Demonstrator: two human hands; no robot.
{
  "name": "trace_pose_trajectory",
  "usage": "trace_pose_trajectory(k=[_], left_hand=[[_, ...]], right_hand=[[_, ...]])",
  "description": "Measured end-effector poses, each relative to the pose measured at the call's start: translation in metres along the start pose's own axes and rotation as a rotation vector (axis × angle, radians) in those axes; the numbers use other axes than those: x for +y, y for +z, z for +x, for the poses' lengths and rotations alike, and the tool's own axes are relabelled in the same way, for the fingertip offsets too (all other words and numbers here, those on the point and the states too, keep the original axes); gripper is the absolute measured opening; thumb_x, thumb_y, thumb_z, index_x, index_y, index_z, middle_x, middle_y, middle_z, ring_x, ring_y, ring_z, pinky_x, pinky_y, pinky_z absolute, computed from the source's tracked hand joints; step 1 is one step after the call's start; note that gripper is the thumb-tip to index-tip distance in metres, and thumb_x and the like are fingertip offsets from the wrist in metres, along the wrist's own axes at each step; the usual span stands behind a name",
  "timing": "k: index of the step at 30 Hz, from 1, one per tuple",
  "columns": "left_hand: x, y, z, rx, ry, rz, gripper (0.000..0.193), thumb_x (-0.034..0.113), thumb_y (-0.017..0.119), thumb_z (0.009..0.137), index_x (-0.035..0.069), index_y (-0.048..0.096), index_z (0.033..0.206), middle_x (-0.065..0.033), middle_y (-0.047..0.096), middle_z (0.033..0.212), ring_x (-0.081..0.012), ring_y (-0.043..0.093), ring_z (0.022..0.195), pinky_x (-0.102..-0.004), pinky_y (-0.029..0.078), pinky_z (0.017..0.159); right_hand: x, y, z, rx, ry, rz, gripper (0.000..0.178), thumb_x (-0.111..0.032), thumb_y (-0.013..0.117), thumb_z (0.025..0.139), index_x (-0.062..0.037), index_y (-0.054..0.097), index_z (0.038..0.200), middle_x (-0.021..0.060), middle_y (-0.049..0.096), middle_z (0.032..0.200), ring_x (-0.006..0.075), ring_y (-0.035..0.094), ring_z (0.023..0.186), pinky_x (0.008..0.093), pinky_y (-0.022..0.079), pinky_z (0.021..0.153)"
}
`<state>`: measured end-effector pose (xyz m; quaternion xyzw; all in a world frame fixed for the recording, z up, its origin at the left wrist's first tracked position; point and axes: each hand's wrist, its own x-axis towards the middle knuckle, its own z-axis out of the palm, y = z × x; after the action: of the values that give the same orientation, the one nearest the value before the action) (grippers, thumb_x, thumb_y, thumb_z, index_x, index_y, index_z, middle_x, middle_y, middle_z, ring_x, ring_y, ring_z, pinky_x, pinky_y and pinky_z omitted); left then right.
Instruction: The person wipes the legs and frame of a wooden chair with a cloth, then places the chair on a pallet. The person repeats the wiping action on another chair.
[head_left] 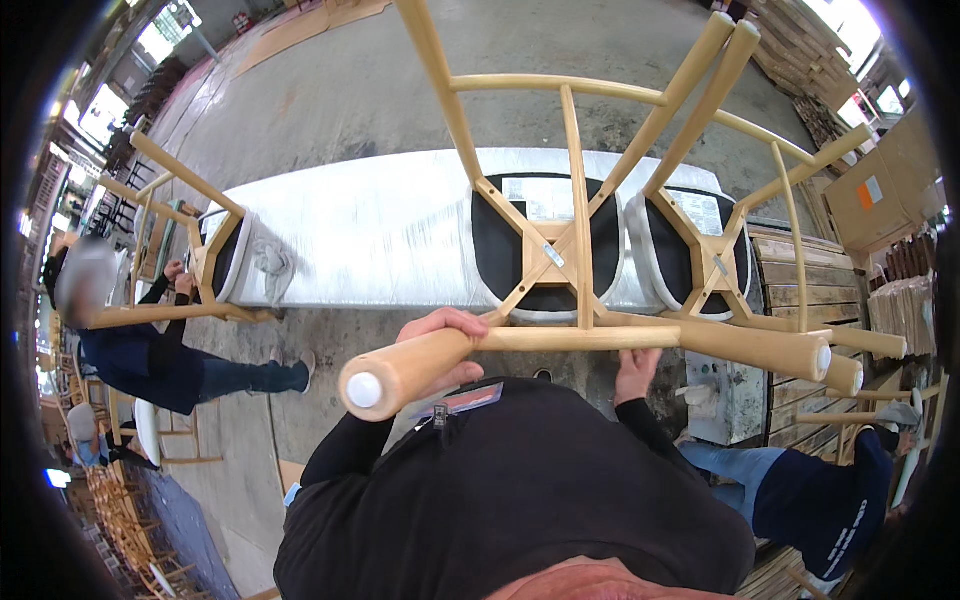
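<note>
An upturned wooden stool (545, 250) rests seat-down on a long wrapped table, its black seat underside and crossed braces facing up. Its light wood legs rise toward me, with white caps on the near ends. My left hand (445, 345) is closed around the near left leg (408, 372), close to where a crossrail (560, 339) joins it. Below that rail, further right, is my right hand (637, 372); its fingertips are hidden behind the rail, so its grip is unclear. A second upturned stool (715, 260) stands close on the right.
The table (370, 220) is covered in shiny film. At its left end a person (150, 340) handles another upturned stool (205, 250), beside a crumpled cloth (270, 262). Another person (820, 490) is at the lower right. Wooden pallets (805, 290) and a cardboard box (890, 190) stand right.
</note>
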<state>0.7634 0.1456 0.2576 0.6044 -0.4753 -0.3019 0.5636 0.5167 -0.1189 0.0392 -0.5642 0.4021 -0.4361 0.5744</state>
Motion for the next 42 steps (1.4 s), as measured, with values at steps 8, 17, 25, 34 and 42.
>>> trace_pose_trajectory(k=[8,17,25,34,42], left_hand=[[0.069,-0.013,0.011,0.084,0.442,-0.229,0.046,0.012,0.084,0.076,0.002,0.051,0.106,-0.0103,0.067,0.086,-0.0159,0.065,0.078,-0.0308,0.052,0.073],[0.046,-0.011,0.024,-0.019,0.576,-0.267,0.046,0.004,0.079,0.074,0.002,0.049,0.109,-0.0147,0.066,0.086,-0.0208,0.066,0.078,-0.0332,0.053,0.073],[0.032,0.002,0.014,0.190,0.606,-0.186,0.045,0.002,0.077,0.074,0.003,0.049,0.110,-0.0097,0.066,0.087,-0.0167,0.065,0.077,-0.0305,0.052,0.070],[-0.138,0.048,-0.043,0.374,0.038,0.638,0.046,0.025,0.071,0.086,0.002,0.055,0.123,-0.0192,0.068,0.107,-0.0313,0.067,0.103,-0.0409,0.052,0.085],[-0.164,0.108,-0.306,-0.318,-1.356,0.623,0.042,0.032,0.055,0.089,-0.002,0.063,0.111,-0.0184,0.071,0.101,-0.0310,0.069,0.089,-0.0435,0.054,0.079]], right_hand=[[-0.174,-0.003,0.028,-0.008,-0.612,0.216,0.066,-0.008,0.061,0.088,0.0013,0.030,0.145,0.0192,0.053,0.130,0.0293,0.054,0.119,0.0419,0.040,0.107],[-0.265,0.004,0.053,0.220,-0.679,0.283,0.013,0.000,0.067,0.089,-0.0022,0.055,0.095,0.0042,0.058,0.074,0.0146,0.060,0.058,0.0287,0.050,0.055],[-0.254,0.001,0.057,0.263,-0.697,0.233,0.015,-0.001,0.066,0.090,-0.0006,0.054,0.100,0.0075,0.059,0.072,0.0157,0.060,0.059,0.0301,0.051,0.057],[-0.059,-0.016,0.040,-0.058,-0.472,-0.122,0.043,-0.036,0.050,0.102,0.0008,0.050,0.125,0.0141,0.065,0.107,0.0251,0.060,0.103,0.0370,0.044,0.096],[0.127,-0.206,-0.101,-1.318,0.041,-1.135,0.045,-0.046,0.054,0.093,-0.0051,0.073,0.093,0.0159,0.071,0.087,0.0335,0.067,0.081,0.0477,0.050,0.076]])
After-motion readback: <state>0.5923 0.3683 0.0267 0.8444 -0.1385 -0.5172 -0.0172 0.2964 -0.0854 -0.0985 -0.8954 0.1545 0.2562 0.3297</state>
